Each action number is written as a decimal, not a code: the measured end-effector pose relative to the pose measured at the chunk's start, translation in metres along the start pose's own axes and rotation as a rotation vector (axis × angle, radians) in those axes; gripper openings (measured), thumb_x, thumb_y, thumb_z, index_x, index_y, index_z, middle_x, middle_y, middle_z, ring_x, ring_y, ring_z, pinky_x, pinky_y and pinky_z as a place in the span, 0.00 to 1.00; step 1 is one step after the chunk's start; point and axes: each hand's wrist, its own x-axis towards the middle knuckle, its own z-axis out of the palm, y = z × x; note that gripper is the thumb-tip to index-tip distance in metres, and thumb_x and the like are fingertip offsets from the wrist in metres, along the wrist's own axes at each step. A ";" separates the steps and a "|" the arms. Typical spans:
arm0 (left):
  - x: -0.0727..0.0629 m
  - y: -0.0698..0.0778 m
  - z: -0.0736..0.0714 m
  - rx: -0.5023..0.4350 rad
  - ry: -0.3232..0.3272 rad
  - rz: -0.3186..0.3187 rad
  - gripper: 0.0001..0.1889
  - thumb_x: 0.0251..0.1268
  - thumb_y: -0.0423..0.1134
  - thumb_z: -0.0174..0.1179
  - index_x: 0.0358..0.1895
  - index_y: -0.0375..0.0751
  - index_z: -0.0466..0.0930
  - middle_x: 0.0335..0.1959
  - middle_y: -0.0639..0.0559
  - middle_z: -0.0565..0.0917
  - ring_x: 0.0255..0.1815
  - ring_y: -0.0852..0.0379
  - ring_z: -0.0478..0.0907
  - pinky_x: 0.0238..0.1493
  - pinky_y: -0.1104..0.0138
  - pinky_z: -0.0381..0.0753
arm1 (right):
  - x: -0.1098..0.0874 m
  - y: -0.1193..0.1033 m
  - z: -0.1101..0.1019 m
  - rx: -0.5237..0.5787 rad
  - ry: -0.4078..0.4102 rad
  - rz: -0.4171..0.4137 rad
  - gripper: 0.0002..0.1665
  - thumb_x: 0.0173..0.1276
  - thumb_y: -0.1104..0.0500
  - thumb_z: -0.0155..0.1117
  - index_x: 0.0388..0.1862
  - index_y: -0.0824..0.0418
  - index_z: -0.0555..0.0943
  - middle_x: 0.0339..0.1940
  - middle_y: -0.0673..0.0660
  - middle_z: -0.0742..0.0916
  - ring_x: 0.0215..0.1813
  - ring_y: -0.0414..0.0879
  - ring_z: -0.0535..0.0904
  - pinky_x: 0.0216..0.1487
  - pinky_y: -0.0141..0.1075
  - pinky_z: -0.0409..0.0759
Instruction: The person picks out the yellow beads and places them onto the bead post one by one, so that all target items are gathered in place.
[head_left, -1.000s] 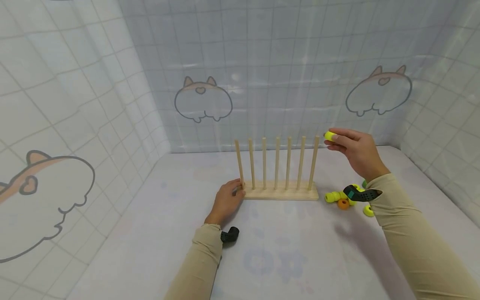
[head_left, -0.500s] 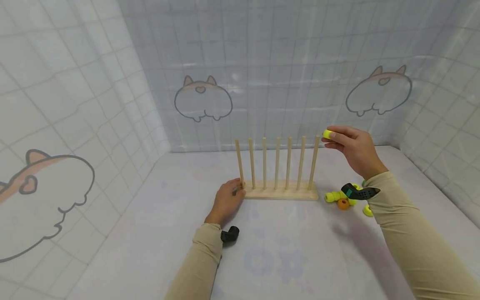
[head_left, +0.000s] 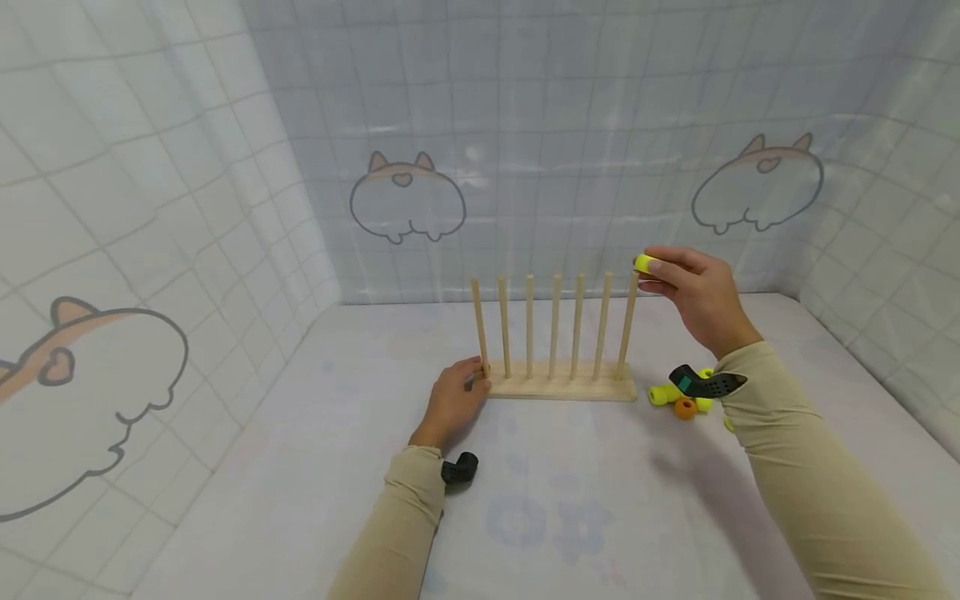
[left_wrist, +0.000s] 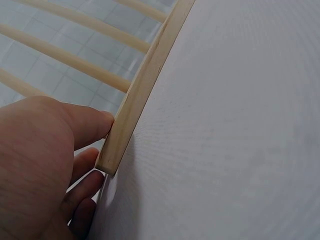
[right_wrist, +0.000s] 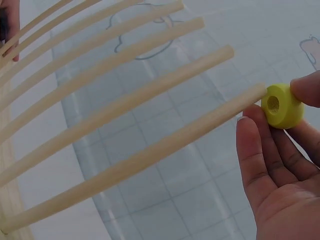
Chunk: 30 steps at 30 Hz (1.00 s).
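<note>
A wooden peg rack [head_left: 558,388] stands on the table, several upright pegs rising from its flat base. My left hand [head_left: 452,402] grips the left end of that base. In the left wrist view the thumb [left_wrist: 95,122] lies on the base and the other fingers are at its end. My right hand [head_left: 701,292] pinches a yellow bead [right_wrist: 283,106] level with the tip of the rightmost peg [head_left: 628,325]. In the right wrist view the bead's hole faces the rack, and the peg tip is at the bead's edge, not in the hole.
Right of the rack lies a small pile of yellow beads [head_left: 660,394] with an orange bead [head_left: 685,407], partly hidden by the right wrist's black strap [head_left: 705,383]. Tiled-pattern sheeting [head_left: 525,167] walls the table at the back and both sides.
My right hand has moved left with the yellow bead, from beside the rightmost peg to its tip. The left hand and the rack have stayed in place.
</note>
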 end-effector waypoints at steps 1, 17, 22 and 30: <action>0.000 0.000 0.000 0.002 0.003 0.002 0.21 0.70 0.39 0.59 0.62 0.32 0.79 0.68 0.41 0.75 0.71 0.39 0.67 0.72 0.49 0.63 | 0.000 0.000 0.001 0.000 -0.003 -0.001 0.22 0.71 0.65 0.65 0.58 0.79 0.77 0.49 0.61 0.85 0.49 0.50 0.85 0.53 0.36 0.83; 0.000 0.002 0.000 -0.014 0.001 -0.004 0.21 0.70 0.38 0.59 0.62 0.32 0.79 0.68 0.41 0.75 0.71 0.39 0.66 0.72 0.49 0.62 | 0.002 -0.001 0.004 -0.017 -0.009 0.008 0.21 0.71 0.64 0.66 0.57 0.77 0.78 0.48 0.61 0.85 0.49 0.49 0.86 0.53 0.36 0.83; 0.001 0.001 0.000 -0.012 -0.002 -0.008 0.21 0.71 0.38 0.59 0.62 0.32 0.79 0.68 0.42 0.75 0.71 0.40 0.66 0.73 0.50 0.62 | 0.002 -0.001 0.005 -0.032 -0.016 0.011 0.21 0.71 0.64 0.66 0.57 0.76 0.78 0.48 0.60 0.86 0.50 0.50 0.86 0.53 0.35 0.83; 0.001 0.001 0.000 -0.012 -0.004 0.001 0.20 0.71 0.38 0.59 0.62 0.32 0.80 0.68 0.42 0.75 0.71 0.39 0.67 0.72 0.49 0.63 | 0.002 -0.002 0.006 -0.067 -0.020 0.013 0.20 0.70 0.64 0.67 0.58 0.73 0.79 0.50 0.59 0.85 0.51 0.50 0.85 0.53 0.33 0.83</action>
